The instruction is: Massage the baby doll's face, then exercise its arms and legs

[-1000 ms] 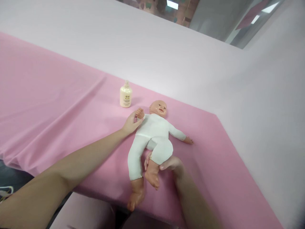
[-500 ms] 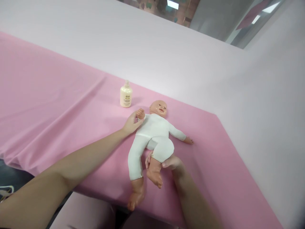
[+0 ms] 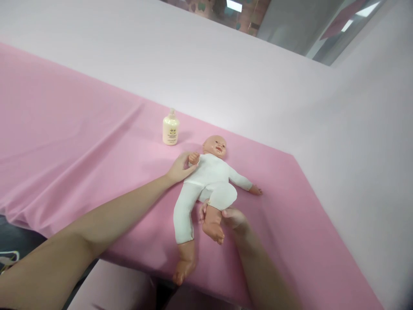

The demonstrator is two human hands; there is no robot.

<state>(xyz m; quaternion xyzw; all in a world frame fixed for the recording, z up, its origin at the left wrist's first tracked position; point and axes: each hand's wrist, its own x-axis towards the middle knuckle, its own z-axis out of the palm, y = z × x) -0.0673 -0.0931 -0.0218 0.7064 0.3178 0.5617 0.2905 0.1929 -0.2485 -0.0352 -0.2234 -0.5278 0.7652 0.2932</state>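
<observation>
A baby doll [image 3: 209, 170] in a white suit lies on its back on the pink cloth [image 3: 129, 146], its head toward the wall. My left hand [image 3: 180, 168] is wrapped round the doll's small hand and wrist at its side. Around the doll's bent lower leg, below the knee, my right hand [image 3: 230, 215] is closed, with some fingers hidden behind the leg. The doll's other leg lies stretched toward the table's front edge, and its other arm lies out to the right.
A cream-coloured bottle [image 3: 171, 129] stands upright beyond my left hand. The white wall [image 3: 241, 86] runs along the back and right of the table. A window [image 3: 284, 26] is at the top.
The doll's bent leg has moved slightly up and to the right with my right hand. The doll's held hand has shifted a little right and down with my left hand.
</observation>
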